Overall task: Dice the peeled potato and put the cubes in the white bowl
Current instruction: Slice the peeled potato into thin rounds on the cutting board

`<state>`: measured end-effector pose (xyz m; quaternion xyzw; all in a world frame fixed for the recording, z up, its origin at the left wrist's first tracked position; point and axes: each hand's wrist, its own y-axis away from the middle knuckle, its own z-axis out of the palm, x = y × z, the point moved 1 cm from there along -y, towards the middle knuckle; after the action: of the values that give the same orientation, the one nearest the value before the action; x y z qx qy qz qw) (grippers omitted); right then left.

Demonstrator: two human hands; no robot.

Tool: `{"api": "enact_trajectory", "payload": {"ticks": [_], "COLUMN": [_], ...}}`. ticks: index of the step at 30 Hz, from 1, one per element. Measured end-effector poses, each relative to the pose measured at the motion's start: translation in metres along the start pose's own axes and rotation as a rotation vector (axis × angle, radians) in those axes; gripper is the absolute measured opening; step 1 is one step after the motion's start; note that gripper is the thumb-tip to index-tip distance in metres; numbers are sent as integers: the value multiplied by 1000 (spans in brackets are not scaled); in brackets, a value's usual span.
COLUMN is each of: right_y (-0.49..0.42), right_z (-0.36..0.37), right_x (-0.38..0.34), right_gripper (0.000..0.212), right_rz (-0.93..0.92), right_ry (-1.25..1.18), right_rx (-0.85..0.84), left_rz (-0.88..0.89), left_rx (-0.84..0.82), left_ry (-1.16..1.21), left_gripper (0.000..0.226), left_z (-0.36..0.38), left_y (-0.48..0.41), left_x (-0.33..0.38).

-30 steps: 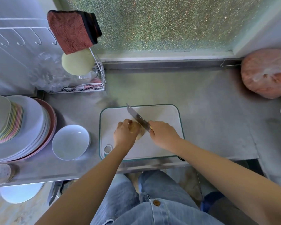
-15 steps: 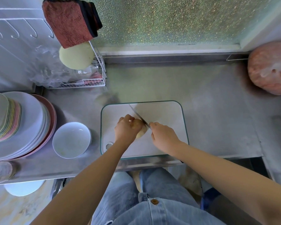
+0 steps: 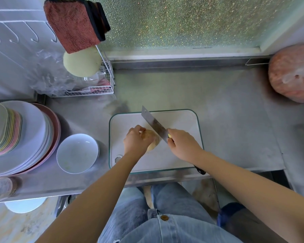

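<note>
1. Left hand [image 3: 135,141] is curling over the potato [image 3: 154,140], pinning it on the board [image 3: 182,120].
2. Right hand [image 3: 182,144] is gripping the knife [image 3: 154,126]; the blade is pointing far-left on a diagonal, crossing just right of the potato. Contact cannot be told.
3. The potato is lying between the hands, its right end exposed toward the blade. It looks whole, with no cubes showing. Its long axis is mostly hidden under the fingers.
4. The bowl [image 3: 77,153] is sitting left of the board, nearer the left hand, well apart from the potato.
5. The board is resting near the front edge of a steel counter [image 3: 218,102].
6. Plates [image 3: 33,128] are stacking up far left, a wire rack [image 3: 102,88] is standing behind them, and a bag [image 3: 291,74] is sitting far right.
</note>
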<state>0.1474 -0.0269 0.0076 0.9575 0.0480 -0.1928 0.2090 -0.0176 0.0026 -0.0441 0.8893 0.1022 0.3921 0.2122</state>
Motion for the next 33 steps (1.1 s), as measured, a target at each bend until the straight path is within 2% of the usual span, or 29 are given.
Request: {"api": "enact_trajectory", "payload": {"ticks": [10, 14, 20, 27, 33], "right_y": [8, 2, -7, -9, 1], "right_z": [3, 19, 39, 21, 3], "right_x": [-5, -4, -2, 6, -5], "right_gripper": [4, 17, 21, 21, 19], "right_rz": [-1, -2, 19, 35, -10], "right_ry": [53, 78, 61, -14, 64], "right_rx": [-45, -32, -6, 56, 21], "left_rz": [-31, -27, -16, -27, -27], "left_rx": [-14, -16, -6, -22, -33], "left_ry": [41, 41, 34, 49, 53], "left_gripper": [39, 43, 44, 50, 49], "left_z": [1, 1, 3, 3, 3], "left_y": [-1, -3, -4, -5, -6], "left_x": [-1, -3, -6, -6, -7]}}
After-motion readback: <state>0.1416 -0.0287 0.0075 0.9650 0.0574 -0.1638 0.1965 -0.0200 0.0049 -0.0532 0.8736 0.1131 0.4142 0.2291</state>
